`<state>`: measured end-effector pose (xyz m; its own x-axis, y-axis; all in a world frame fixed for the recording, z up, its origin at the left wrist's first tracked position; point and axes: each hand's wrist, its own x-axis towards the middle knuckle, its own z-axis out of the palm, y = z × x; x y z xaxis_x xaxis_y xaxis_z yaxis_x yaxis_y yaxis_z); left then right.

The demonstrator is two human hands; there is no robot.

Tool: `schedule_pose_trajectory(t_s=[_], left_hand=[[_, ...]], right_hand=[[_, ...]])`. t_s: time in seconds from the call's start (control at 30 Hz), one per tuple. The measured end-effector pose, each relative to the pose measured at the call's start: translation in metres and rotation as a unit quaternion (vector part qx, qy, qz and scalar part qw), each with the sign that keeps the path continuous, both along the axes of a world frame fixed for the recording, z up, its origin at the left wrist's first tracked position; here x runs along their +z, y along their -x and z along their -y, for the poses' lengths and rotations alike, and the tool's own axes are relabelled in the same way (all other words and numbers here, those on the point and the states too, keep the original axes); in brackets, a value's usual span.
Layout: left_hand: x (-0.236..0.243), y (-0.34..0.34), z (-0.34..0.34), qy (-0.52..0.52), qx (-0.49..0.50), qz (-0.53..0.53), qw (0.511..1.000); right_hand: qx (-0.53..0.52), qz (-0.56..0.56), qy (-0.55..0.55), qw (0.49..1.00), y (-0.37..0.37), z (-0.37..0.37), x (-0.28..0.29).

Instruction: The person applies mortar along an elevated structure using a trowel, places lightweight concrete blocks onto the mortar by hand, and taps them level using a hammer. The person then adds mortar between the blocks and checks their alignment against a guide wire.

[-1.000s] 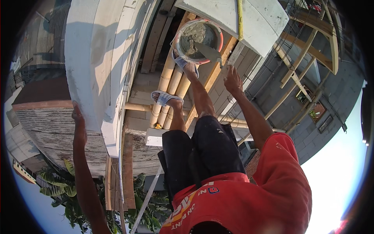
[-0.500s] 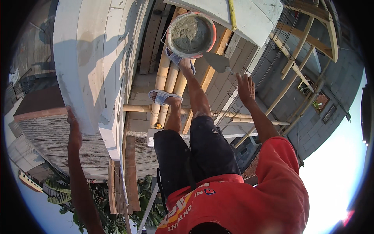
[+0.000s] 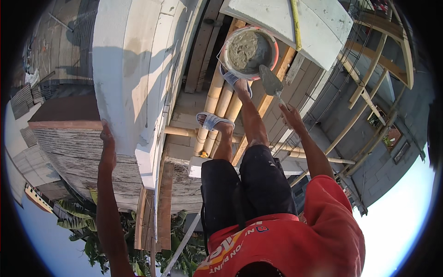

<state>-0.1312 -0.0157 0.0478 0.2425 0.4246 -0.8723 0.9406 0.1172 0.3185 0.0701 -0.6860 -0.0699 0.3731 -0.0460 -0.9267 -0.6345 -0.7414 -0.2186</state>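
In my right hand point(image 3: 290, 117) is the handle of a pointed trowel point(image 3: 271, 83), my fingers closed round it. The trowel's grey blade points up and left, its tip at the lower right rim of a round bucket point(image 3: 276, 51). Wet grey mortar point(image 3: 243, 49) lies inside this bucket, which has a reddish outside. Far to the left, my left hand point(image 3: 107, 135) rests against the edge of a white block wall point(image 3: 110, 83). Its fingers look extended, with nothing held in them.
My sandalled feet stand on bamboo poles point(image 3: 215, 98) beside a wooden beam point(image 3: 263, 108). A yellow strip point(image 3: 296, 25) lies on a large white block point(image 3: 323, 27) beyond the bucket. Thin steel rods and timber framing point(image 3: 369, 69) rise at the right. Below the wall's left side is a brown roof point(image 3: 64, 108).
The view has shifted, so the scene sits further right. My right hand has moved closer to the bucket, and the trowel blade has turned its tip up toward the rim. My left hand stays at the wall.
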Motion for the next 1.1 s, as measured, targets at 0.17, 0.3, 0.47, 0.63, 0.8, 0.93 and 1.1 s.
schedule_pose_trajectory(t_s=[0.17,0.3,0.47,0.63,0.8,0.93,1.1], left_hand=[[0.003,-0.013,0.004,-0.017,0.015,-0.034,0.999],[-0.001,0.001,0.001,-0.074,0.003,-0.055,0.996],[0.006,0.003,-0.002,-0.051,0.002,-0.072,0.996],[-0.030,-0.010,-0.002,-0.043,-0.006,-0.050,0.998],[-0.009,0.010,-0.001,-0.070,0.029,-0.061,0.995],[-0.002,-0.004,0.006,-0.090,0.021,-0.081,0.992],[-0.003,-0.011,0.008,-0.092,0.016,-0.094,0.991]], right_hand=[[-0.025,-0.019,0.036,0.999,0.011,-0.032,0.060],[-0.085,-0.067,-0.098,0.989,-0.012,-0.166,0.090],[-0.250,-0.107,-0.286,0.919,-0.033,-0.335,0.006],[-0.395,-0.033,-0.351,0.848,-0.106,-0.409,-0.074],[-0.362,0.020,-0.321,0.875,-0.125,-0.455,-0.034],[-0.352,0.113,-0.345,0.863,-0.139,-0.453,0.001],[-0.338,0.154,-0.351,0.859,-0.144,-0.450,0.034]])
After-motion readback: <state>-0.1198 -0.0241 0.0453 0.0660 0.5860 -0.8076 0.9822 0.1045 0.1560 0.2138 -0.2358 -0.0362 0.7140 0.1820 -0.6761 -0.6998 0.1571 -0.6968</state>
